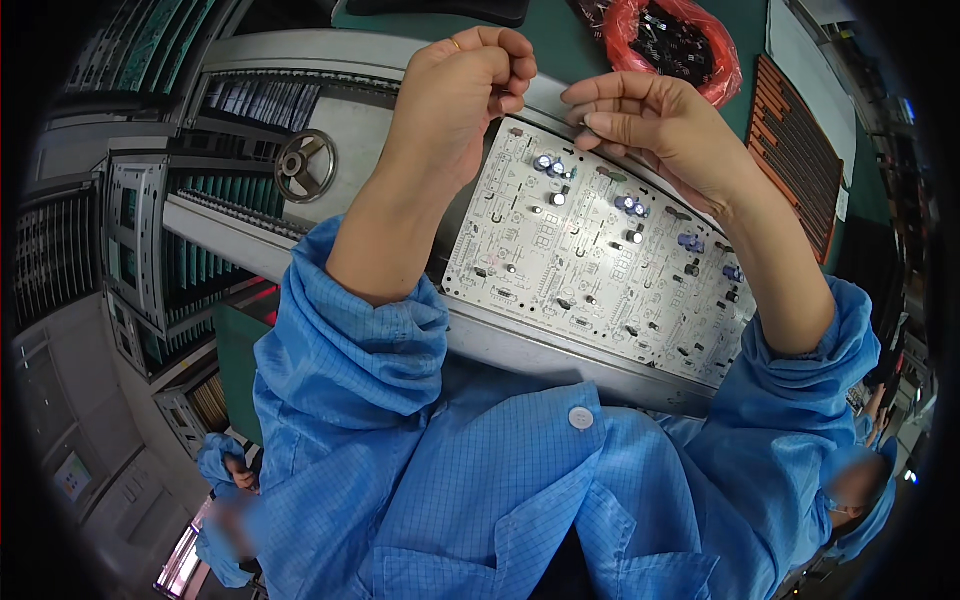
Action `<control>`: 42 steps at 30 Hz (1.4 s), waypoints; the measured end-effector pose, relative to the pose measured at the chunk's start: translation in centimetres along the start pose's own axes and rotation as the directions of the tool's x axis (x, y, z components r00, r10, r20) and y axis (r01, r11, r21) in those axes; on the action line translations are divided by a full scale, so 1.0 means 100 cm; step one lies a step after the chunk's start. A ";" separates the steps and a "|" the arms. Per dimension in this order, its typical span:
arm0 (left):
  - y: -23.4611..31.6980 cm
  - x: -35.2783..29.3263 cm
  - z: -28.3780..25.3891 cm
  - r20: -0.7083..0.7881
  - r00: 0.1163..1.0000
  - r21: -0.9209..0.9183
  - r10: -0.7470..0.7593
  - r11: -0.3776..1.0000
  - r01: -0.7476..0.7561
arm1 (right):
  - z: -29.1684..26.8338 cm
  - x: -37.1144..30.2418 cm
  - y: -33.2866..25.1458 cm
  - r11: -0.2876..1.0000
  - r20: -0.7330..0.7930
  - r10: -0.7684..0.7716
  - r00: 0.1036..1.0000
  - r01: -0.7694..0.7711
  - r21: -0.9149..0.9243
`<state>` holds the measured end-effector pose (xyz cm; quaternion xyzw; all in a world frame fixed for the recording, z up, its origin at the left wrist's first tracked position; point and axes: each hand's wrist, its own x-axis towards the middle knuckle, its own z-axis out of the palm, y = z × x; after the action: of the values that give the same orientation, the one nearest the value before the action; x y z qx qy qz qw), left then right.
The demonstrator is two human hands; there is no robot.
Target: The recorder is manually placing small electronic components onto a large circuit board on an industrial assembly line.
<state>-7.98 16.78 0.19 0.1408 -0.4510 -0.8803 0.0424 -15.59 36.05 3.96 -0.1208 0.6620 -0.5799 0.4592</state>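
A white circuit board (pixel 590 262) lies in front of me, set with small black capacitors, blue parts and wire jumpers. Above its far left corner is my left hand (pixel 462 85), its fingers curled in toward the thumb; whatever they hold, if anything, is hidden. My right hand (pixel 655 125) hovers over the board's far edge, thumb and fingers pinched together. Something small and dark shows at those fingertips, too small to name. Just beyond the right hand lies an open red plastic bag (pixel 722 62) full of small black parts (pixel 668 45).
Metal conveyor rails (pixel 560 345) run along the board's near and far sides. A metal handwheel (pixel 306 165) sits at the left, near racks (pixel 200 275) of green boards. Orange-brown strips (pixel 795 150) lie at the right. Other people (pixel 232 520) in blue are at both lower sides.
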 end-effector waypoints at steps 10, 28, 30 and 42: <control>0.003 0.000 0.002 0.003 1.000 0.026 -0.003 1.000 0.003 | 0.012 0.014 0.012 0.693 0.007 -0.360 0.933 0.272 -0.667; 0.001 0.000 0.000 -0.046 0.999 -0.059 -0.015 0.998 0.013 | 0.036 0.015 0.008 0.606 -0.060 -0.336 0.940 0.167 -0.778; 0.001 0.000 0.000 -0.036 0.999 -0.043 -0.010 0.999 0.008 | 0.037 0.015 0.010 0.599 -0.079 -0.341 0.937 0.152 -0.786; 0.001 -0.002 0.001 -0.043 0.999 -0.016 -0.008 1.000 0.008 | 0.039 0.013 0.025 0.501 -0.033 -0.521 0.853 0.274 -0.821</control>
<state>-7.83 16.88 0.36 0.1611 -0.4424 -0.8808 0.0497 -12.48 33.35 1.52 -0.3792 0.8585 -0.3265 0.1120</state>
